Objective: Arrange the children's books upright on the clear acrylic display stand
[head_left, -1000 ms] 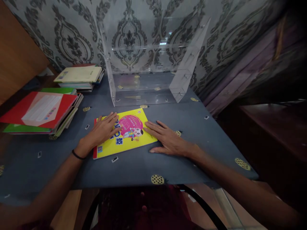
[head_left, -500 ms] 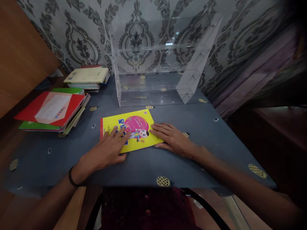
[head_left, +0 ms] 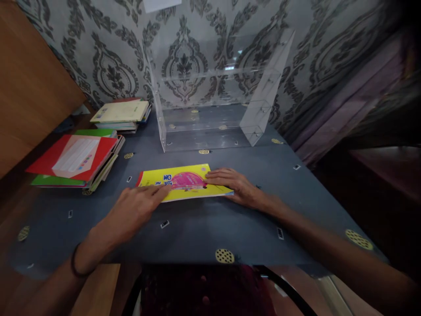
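Observation:
A yellow book [head_left: 190, 191] with a red spine, a pink circle and blue lettering is held in front of me. Its near edge looks tilted up from the tablecloth. My left hand [head_left: 136, 208] grips the near left part, fingers over the cover and thumb hidden. At the right edge, my right hand [head_left: 238, 188] has its fingers across the cover, while its thumb is out of sight beneath. Beyond the book stands a clear acrylic shelf rack [head_left: 251, 118] with several tiers.
To the left lies a pile of books and folders topped by a red folder [head_left: 62, 151]. Behind it is another pile with a cream book [head_left: 121, 111] on top. A dark blue cloth with pineapple prints covers the table [head_left: 204, 237]. Patterned wall behind, wooden panel [head_left: 33, 79] at left.
The book has gone from lying flat to tilted, its near edge raised. My left hand has moved from the cover's middle to the near left edge. My right hand stays at the right edge.

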Demonstrator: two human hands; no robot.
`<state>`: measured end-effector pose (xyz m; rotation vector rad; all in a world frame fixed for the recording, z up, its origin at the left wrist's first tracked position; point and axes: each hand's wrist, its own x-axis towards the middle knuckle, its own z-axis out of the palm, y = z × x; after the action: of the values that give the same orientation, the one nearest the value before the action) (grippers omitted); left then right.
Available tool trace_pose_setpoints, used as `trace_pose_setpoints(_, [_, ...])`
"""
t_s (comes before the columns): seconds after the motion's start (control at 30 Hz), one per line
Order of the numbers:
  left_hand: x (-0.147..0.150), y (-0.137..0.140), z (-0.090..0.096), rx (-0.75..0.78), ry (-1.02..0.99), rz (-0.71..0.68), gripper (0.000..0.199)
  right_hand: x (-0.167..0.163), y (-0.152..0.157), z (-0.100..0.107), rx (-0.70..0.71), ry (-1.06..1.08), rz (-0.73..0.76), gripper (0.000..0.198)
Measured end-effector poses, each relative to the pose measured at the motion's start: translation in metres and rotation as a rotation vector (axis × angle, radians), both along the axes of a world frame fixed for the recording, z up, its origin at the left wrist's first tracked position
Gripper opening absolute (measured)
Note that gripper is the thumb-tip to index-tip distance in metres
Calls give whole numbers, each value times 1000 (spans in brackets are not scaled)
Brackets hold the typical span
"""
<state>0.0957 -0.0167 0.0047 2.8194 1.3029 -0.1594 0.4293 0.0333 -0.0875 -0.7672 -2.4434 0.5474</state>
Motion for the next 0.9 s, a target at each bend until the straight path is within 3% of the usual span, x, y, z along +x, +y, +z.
trace_pose_setpoints(0.1, [-1, 2, 29, 33, -39, 9, 67, -8, 1, 2, -159, 156, -79, 44])
trace_pose_setpoints(0.2, [5, 12, 40, 133, -24, 59, 64, -21, -6, 5, -458, 307, -188, 44])
trace_pose_setpoints(0.3, [14, 29, 33, 198, 36, 140, 61, -32, -11, 5, -777, 496, -238, 48])
trace_pose_setpoints(0.43, [14, 55, 14, 50, 43, 169, 49, -38, -7, -4, -1030, 676, -289, 59])
trace_pose_setpoints(0.53, [-1, 77, 1, -87, -99, 152, 37, -36, -3, -9, -1097, 681, -291, 64])
trace_pose_setpoints(0.67, [-23, 96, -16, -201, -219, 148, 37, -33, -1, -9, -1123, 671, -271, 67])
trace_pose_setpoints(0.8, [-21, 89, -36, -63, -97, 271, 43, -32, 1, -8, -1149, 663, -297, 68])
trace_pose_setpoints(0.9, [-15, 74, -51, 81, 5, 269, 49, -32, 1, -7, -1144, 679, -303, 67])
